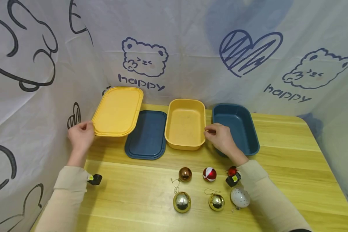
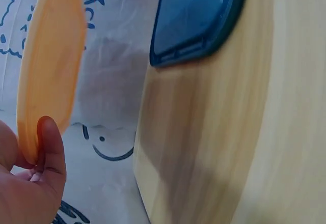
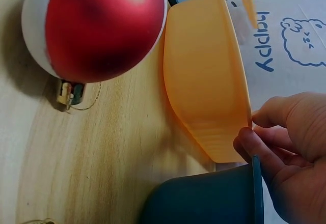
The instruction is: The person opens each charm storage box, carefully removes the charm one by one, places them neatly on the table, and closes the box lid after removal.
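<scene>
My left hand (image 1: 82,135) pinches the near left corner of a yellow lid (image 1: 119,111). In the left wrist view that lid (image 2: 53,56) hangs in the air, thumb on one face. Partly under it in the head view, a dark blue lid (image 1: 147,137) lies on the table. My right hand (image 1: 220,137) pinches the right rim of a yellow box (image 1: 185,124), which has nothing in it. The right wrist view shows thumb and finger at that rim of the box (image 3: 204,76). Just right of it stands a dark blue box (image 1: 240,129), partly covered by the right hand.
Several ball ornaments lie nearer me: a brown one (image 1: 185,174), a red and white one (image 1: 209,174), gold ones (image 1: 182,202), a white speckled one (image 1: 240,197) and a red one (image 1: 232,170) partly hidden by the wrist device. A printed cloth (image 1: 191,64) hangs behind the table.
</scene>
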A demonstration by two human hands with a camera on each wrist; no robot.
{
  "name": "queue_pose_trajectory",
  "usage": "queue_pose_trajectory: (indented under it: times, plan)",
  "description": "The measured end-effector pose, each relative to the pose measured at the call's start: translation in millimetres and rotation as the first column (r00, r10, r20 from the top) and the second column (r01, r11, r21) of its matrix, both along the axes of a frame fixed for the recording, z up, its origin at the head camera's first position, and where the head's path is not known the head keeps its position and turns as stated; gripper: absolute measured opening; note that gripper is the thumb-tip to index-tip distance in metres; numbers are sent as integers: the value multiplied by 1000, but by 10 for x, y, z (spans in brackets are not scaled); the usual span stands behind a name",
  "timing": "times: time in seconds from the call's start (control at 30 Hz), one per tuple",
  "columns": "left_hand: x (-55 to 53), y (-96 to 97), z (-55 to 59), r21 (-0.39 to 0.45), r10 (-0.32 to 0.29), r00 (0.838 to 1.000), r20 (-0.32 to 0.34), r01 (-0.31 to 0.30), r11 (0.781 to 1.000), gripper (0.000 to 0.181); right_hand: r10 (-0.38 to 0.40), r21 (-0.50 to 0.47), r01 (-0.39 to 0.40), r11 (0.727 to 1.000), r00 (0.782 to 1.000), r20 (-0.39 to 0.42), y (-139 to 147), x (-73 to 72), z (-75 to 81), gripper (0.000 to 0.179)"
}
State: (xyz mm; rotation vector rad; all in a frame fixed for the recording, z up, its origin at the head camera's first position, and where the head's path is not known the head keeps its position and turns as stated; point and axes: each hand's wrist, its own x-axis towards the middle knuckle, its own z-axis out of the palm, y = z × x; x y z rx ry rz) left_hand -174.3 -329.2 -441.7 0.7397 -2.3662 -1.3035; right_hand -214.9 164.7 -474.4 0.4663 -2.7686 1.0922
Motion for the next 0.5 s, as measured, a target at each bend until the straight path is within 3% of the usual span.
queue_pose_trajectory:
  times: [0.1,0.3,0.5]
  plan:
    - [-15,53,29,69,28,999,-42,-26,997,37,4,0,-4,1000,1000,8,-2,1,6,24]
    - [-30,166,117,214,33,995,-90,-13,977,40,0,2,0,1000,1000,-1,3,10,17,24]
    - [-31,271,144,394,70,988,-140,-9,919,37,5,7,-4,1000,1000,-16,9,9,5,22]
